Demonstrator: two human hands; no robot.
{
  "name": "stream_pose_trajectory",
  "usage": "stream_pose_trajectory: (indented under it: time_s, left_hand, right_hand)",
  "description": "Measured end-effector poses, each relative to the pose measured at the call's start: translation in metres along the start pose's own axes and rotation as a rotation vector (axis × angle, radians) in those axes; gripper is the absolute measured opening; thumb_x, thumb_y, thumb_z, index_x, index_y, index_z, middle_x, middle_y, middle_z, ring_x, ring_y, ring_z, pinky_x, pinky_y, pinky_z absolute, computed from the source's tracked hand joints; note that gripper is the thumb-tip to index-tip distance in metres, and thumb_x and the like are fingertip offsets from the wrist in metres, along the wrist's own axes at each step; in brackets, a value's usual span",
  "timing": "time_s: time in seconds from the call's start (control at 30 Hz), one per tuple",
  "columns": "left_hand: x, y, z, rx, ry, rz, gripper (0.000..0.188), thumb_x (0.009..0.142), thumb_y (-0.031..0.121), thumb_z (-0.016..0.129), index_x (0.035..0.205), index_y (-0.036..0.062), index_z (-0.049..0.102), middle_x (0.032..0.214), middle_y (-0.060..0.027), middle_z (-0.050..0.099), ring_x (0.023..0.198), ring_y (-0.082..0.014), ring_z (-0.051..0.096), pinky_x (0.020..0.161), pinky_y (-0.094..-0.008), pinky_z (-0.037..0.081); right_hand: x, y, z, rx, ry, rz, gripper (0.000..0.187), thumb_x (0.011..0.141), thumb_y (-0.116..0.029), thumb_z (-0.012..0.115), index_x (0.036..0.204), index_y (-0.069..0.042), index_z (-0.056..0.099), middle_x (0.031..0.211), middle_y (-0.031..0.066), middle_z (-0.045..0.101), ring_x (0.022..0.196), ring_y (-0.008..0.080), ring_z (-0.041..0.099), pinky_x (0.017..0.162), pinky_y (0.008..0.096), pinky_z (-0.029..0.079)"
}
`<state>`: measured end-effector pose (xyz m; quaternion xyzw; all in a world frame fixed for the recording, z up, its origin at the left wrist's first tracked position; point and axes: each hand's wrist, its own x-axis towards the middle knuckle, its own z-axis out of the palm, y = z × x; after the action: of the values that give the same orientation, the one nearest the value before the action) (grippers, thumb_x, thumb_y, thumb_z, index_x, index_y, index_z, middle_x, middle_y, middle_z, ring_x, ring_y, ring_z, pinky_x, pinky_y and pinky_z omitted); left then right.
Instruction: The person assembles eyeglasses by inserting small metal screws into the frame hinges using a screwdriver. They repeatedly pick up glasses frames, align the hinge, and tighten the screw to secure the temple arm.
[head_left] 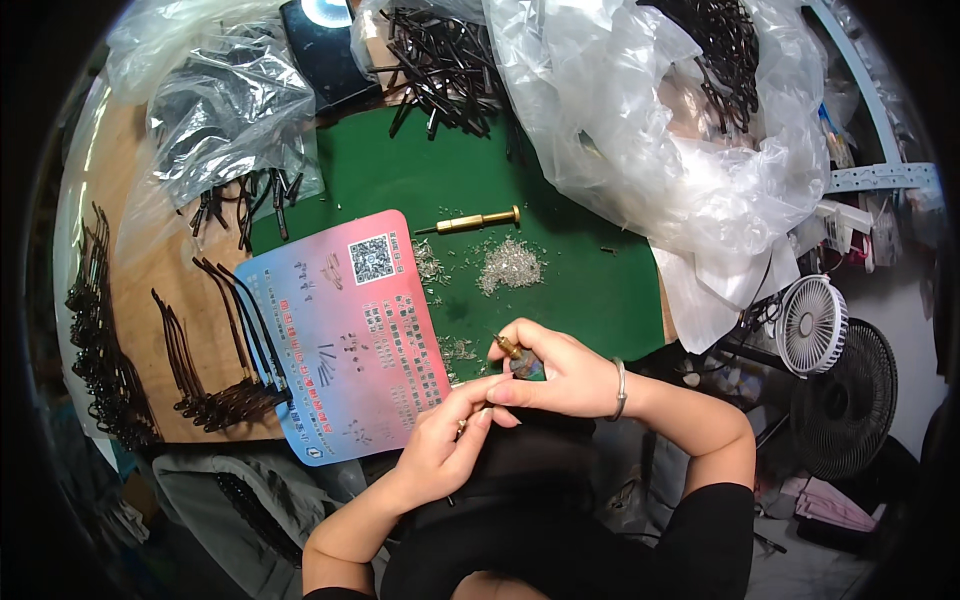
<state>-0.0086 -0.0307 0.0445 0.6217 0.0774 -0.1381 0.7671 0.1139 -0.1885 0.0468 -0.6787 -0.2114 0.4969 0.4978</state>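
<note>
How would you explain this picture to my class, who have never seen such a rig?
There is no robot: these are a person's bare left hand and right hand. A wide fisheye camera on the person's head looks down, so straight edges bend. On the green mat lie a brass-coloured screwdriver, a pile of small clear pieces and part of a pink-and-blue card. Thin dark rods are heaped at its far edge. The right hand holds a brass-coloured tool; the left hand's grip is unclear.
</note>
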Motion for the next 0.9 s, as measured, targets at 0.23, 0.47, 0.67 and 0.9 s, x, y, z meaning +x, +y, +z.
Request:
stream_pose_trajectory:
  time_s: [0.23,0.47,0.67,0.9]
  left_hand:
    - [0.000,-0.007,-0.019,0.091,0.293,-0.112,0.029,0.093,0.001,0.043,0.121,-0.0025,0.048,0.090,-0.0077,0.065,0.059,-0.0067,0.054,0.055,-0.0221,0.045]
    - [0.016,-0.015,-0.013,0.318,0.345,-0.004,0.030,0.086,-0.006,0.045,0.116,-0.0013,0.050,0.091,-0.0105,0.066,0.054,-0.0084,0.054,0.052,-0.0228,0.045]
    - [0.014,-0.028,-0.016,0.432,0.355,0.115,0.032,0.084,-0.008,0.045,0.116,-0.0020,0.049,0.090,-0.0102,0.066,0.050,-0.0085,0.054,0.050,-0.0225,0.045]
    - [0.009,-0.010,-0.015,0.053,0.347,-0.113,0.027,0.089,-0.004,0.045,0.116,-0.0020,0.049,0.091,-0.0100,0.066,0.053,-0.0068,0.053,0.051,-0.0203,0.045]
  right_hand:
    - [-0.021,0.002,-0.012,-0.620,0.228,-0.042,0.035,0.086,-0.014,0.054,0.118,-0.006,0.039,0.096,0.0179,0.045,0.080,0.0357,0.058,0.070,0.0412,0.050]
    - [-0.001,0.009,-0.008,-1.012,0.427,-0.218,0.037,0.079,-0.012,0.063,0.115,-0.011,0.055,0.090,0.0108,0.048,0.065,0.0225,0.059,0.052,0.0324,0.049]
    - [0.001,0.011,-0.006,-1.107,0.435,-0.258,0.040,0.075,-0.011,0.064,0.114,-0.012,0.058,0.085,0.0085,0.049,0.061,0.0202,0.059,0.048,0.0312,0.049]
    - [0.001,0.010,-0.006,-1.145,0.435,-0.247,0.043,0.072,-0.010,0.065,0.114,-0.013,0.058,0.084,0.0080,0.049,0.062,0.0195,0.059,0.048,0.0308,0.049]
